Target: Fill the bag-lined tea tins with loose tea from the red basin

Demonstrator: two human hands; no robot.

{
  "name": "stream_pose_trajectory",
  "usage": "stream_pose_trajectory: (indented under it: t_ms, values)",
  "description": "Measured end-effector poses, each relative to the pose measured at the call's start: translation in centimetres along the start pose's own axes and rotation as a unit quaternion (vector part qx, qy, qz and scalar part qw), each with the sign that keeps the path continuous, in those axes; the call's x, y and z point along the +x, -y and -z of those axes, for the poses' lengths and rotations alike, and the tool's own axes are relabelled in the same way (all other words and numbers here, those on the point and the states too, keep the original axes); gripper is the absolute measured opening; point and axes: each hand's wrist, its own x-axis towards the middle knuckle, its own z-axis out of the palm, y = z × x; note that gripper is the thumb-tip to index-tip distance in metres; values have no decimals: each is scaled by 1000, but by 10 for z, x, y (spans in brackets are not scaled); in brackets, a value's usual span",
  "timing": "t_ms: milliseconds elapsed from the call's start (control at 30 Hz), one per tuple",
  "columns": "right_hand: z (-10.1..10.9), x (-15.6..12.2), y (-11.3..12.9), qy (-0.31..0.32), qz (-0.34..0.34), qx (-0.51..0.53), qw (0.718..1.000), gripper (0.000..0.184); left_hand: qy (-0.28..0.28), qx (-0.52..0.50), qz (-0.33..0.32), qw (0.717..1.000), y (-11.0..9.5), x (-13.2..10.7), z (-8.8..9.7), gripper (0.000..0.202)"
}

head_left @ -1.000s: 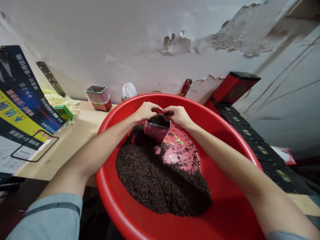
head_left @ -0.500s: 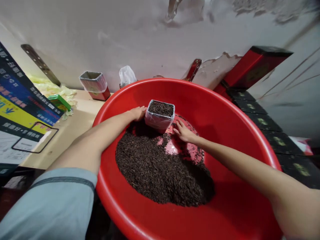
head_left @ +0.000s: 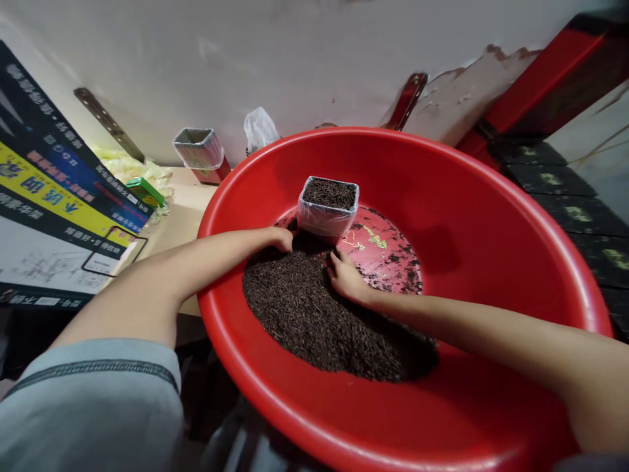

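A square tin lined with clear plastic (head_left: 325, 221) stands in a big red basin (head_left: 472, 262), filled near its top with dark loose tea leaves. More loose tea (head_left: 314, 314) is heaped in front of it. My left hand (head_left: 281, 239) is bent down at the heap's far left edge, beside the tin; its fingers are hidden. On the heap just in front of the tin, my right hand (head_left: 346, 278) has its fingers loosely apart, their tips at the tea.
On the table at the back left stands another plastic-lined tin (head_left: 200, 154), with a clear plastic bag (head_left: 259, 130) to its right. A printed carton (head_left: 63, 196) leans at the left. Dark boxes (head_left: 565, 177) and a red box (head_left: 560, 85) are at the right.
Both hands have come away from the sides of the tin and down to the tea in front of it. The view has shifted, while the tin still stands in the basin.
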Motion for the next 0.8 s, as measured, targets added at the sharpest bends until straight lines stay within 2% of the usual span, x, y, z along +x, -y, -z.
stream_pose_trajectory:
  t_ms: [100, 200, 367, 467, 533, 600, 700, 800]
  values:
    - [-1, -5, 15, 19, 23, 37, 999, 64, 23, 61, 37, 997, -21, -21, -7, 64]
    - [3, -6, 27, 32, 43, 63, 997, 65, 13, 56, 13, 998, -35, -35, -8, 61]
    - [19, 0, 38, 50, 24, 110, 992, 48, -24, 21, -23, 999, -41, -50, 3, 47]
    - [36, 4, 49, 64, 15, 132, 989, 36, -2, -14, -23, 1000, -42, -61, 15, 45]
    - [51, 9, 61, 61, 15, 155, 986, 33, 9, -34, -25, 999, -43, -71, 29, 47]
    - [72, 15, 74, 44, 21, 194, 980, 32, -2, -59, -31, 998, -46, -81, 49, 48]
    - [111, 30, 89, -7, 41, 264, 964, 31, -66, -95, -70, 991, -51, -91, 88, 44]
    - [147, 49, 96, -79, 68, 315, 943, 33, -144, -137, -142, 970, -59, -87, 122, 42]
